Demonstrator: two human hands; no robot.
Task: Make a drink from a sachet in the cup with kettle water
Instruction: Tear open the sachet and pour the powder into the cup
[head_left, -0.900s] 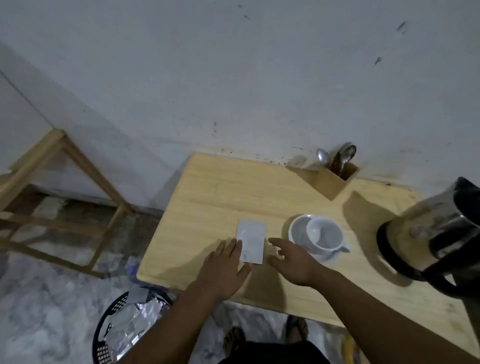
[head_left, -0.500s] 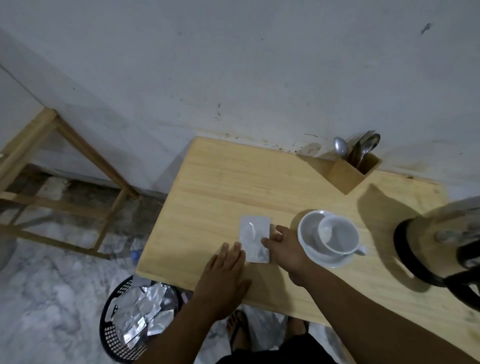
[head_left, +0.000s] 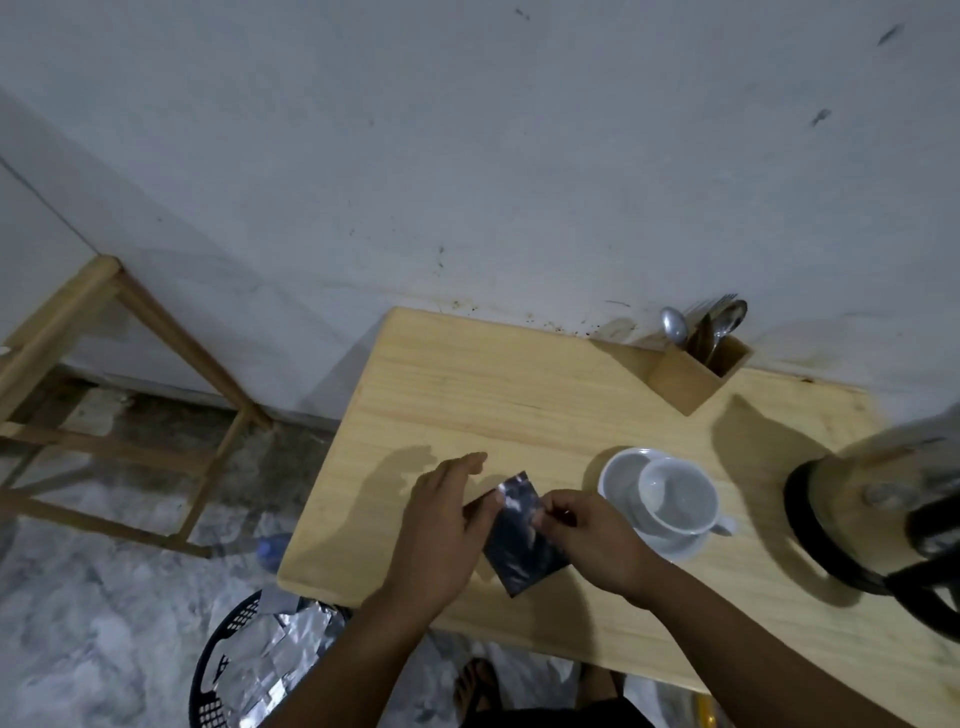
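Above the table (head_left: 467, 395), left hand (head_left: 441, 530) and right hand (head_left: 592, 540) are both pinching the sachet (head_left: 519, 540) beside the cup (head_left: 675, 499).

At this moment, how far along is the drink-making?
Done: the silvery foil sachet is off the wooden table. In hand: left hand and right hand pinch its top edge; whether it is torn is unclear. Left: powder into the empty white cup, then water from the steel kettle.

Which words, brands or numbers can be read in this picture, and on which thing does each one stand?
None can be read.
sachet: plain shiny foil, no print visible.
cup: plain white.
kettle: blurred, no label readable.
foil packets in the basket: no text visible.
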